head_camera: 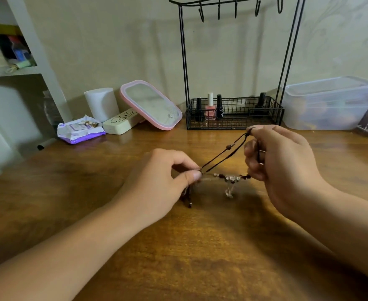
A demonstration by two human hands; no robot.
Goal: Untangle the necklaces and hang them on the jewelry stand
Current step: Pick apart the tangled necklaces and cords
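Here, in the head view, your left hand (157, 181) pinches the tangled necklaces (226, 177) at the knot, just above the counter (200, 246). Your right hand (280, 161) pinches the dark cord (222, 153) higher up and pulls it tight between both hands; the beaded part hangs between them. The jewelry stand (233, 111) waits behind, its hooks (235, 9) bare. I think you should loosen the pull a little, because tension closes a knot. Then feed the dark cord back through slowly and keep the beads apart.

Wooden table (200, 246) bears jewelry stand (235, 114), mirror (151, 104), wipes pack (80, 131), plastic box (328, 105), possibly lidded.
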